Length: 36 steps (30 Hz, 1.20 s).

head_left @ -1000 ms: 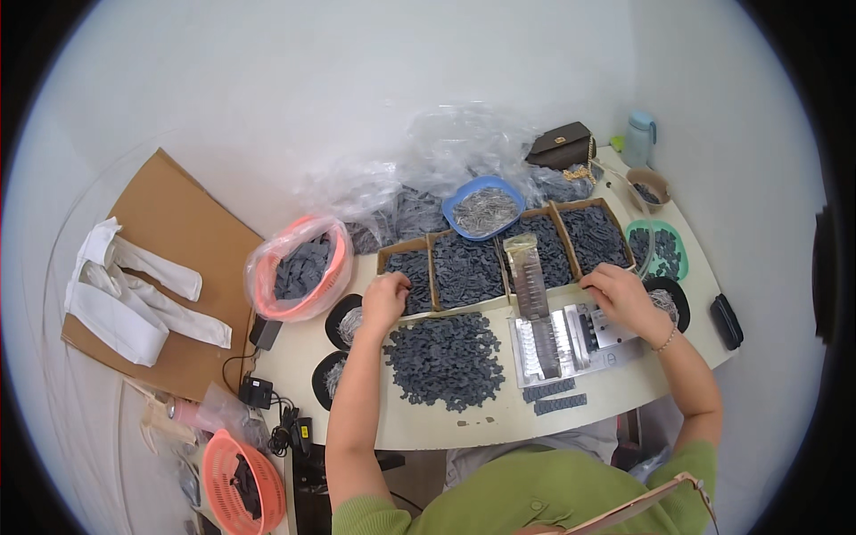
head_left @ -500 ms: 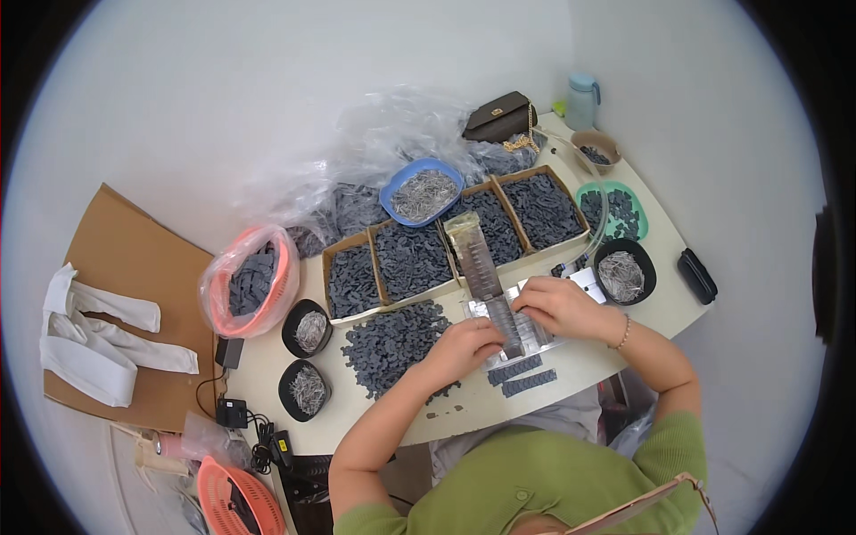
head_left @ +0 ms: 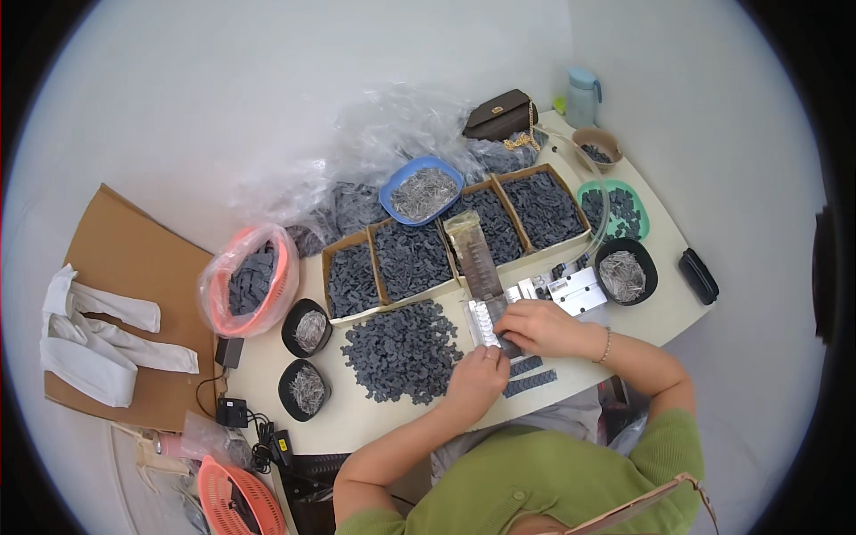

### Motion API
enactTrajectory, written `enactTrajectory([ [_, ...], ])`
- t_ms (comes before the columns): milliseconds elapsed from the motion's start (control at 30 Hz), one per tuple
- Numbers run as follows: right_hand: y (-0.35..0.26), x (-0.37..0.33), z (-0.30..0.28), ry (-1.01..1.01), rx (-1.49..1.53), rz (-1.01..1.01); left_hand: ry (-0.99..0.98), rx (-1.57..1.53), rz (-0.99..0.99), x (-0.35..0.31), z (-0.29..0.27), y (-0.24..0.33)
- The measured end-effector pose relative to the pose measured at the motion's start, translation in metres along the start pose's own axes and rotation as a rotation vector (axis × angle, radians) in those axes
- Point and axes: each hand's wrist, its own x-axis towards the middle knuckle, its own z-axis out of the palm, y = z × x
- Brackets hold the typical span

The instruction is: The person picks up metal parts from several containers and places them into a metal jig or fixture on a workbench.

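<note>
My left hand is closed, its fingertips pressed together at the near end of a metal fixture. Just to its right, my right hand is bent over the fixture with its fingers closed. Between the two sets of fingertips is a dark grey toothed strip, partly hidden by my fingers. A row of pale teeth on the fixture shows left of the right hand. Behind it leans a clear plastic chute. More grey strips lie at the table's front edge.
Left of my hands spreads a pile of small grey parts. Beyond stands a divided cardboard box of grey parts. Black bowls of metal pins flank the work. A blue bowl rests on the box. A metal block with a hose sits right.
My left hand has moved toward me and slightly right. My right hand has moved left and nearer, uncovering the metal block and pale teeth. The dark strip has shifted nearer with my hands.
</note>
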Motion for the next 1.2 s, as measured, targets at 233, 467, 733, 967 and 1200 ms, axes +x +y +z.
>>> enactTrajectory([
  [233,-0.013,-0.011,0.024,0.02,-0.294,-0.252,-0.073,-0.294,-0.03,-0.009,-0.012,-0.017],
  [467,-0.038,-0.018,0.02,-0.056,-0.642,-0.42,0.315,-0.056,-0.231,0.042,-0.021,-0.146],
  [733,-0.004,0.006,-0.009,-0.354,-0.241,0.085,0.156,0.019,-0.256,0.077,0.001,-0.183],
  [967,0.083,0.069,-0.026,0.058,-0.615,0.078,0.402,-0.249,-0.295,0.071,-0.016,-0.157],
  [1200,0.087,0.085,-0.024,0.215,-0.42,0.171,0.253,-0.259,-0.012,0.018,-0.001,-0.048],
])
